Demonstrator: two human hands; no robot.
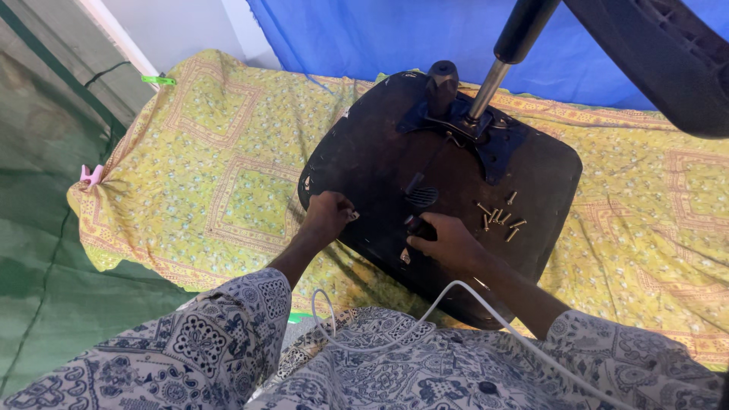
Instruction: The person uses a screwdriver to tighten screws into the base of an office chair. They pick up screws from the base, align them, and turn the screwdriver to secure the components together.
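— Two hands on the upturned chair seat (364, 163), which lies on the yellow patterned bedspread (205, 159) at the frame's centre. What could go wrong?

— Several loose screws (500, 216) lie on the seat's underside, right of centre. The seat looks tilted toward the lower edge, so I judge a nudge could send them rolling off into the cloth.

— Anything else?

— The gas cylinder (493, 76) and chair base (661, 53) lean over the upper right; a shove on the seat might swing them. A white cable (456, 292) crosses the right forearm and could snag.

— How is the left hand (328, 216) placed?

— It reaches from the lower left, wrist bent, fingers curled at the seat's left part. Something small seems pinched there, though I cannot tell what.

— And the right hand (448, 241)?

— It rests palm-down at the lower middle of the seat, fingers closed around a small dark tool (416, 225), just below a ribbed black plate (422, 197).
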